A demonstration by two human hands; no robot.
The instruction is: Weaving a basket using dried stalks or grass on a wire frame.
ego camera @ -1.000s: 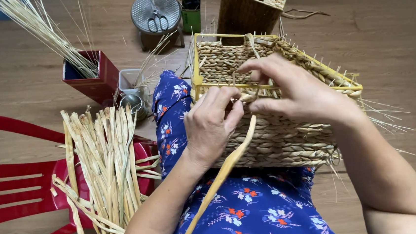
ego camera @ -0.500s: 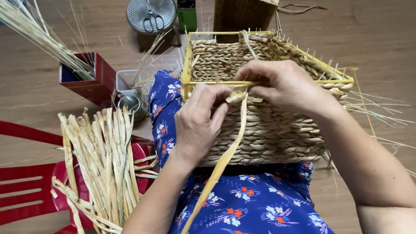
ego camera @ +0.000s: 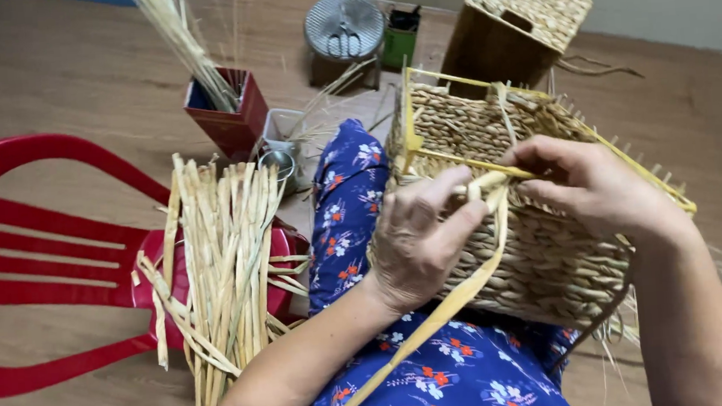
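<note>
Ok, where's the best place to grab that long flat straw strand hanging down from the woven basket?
Probably pinch the long flat straw strand just below the left hand, coming from the left side. There it hangs free over the blue floral lap, flat face outward, clear of the woven basket.

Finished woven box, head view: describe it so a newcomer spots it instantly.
Start at the half-woven basket on the person's lap and look past its far rim to the wooden floor. The finished woven box stands there, tilted, near the wall. Unlike the basket in the hands, it has dark brown sides, a pale woven top and no loose strands.
</note>
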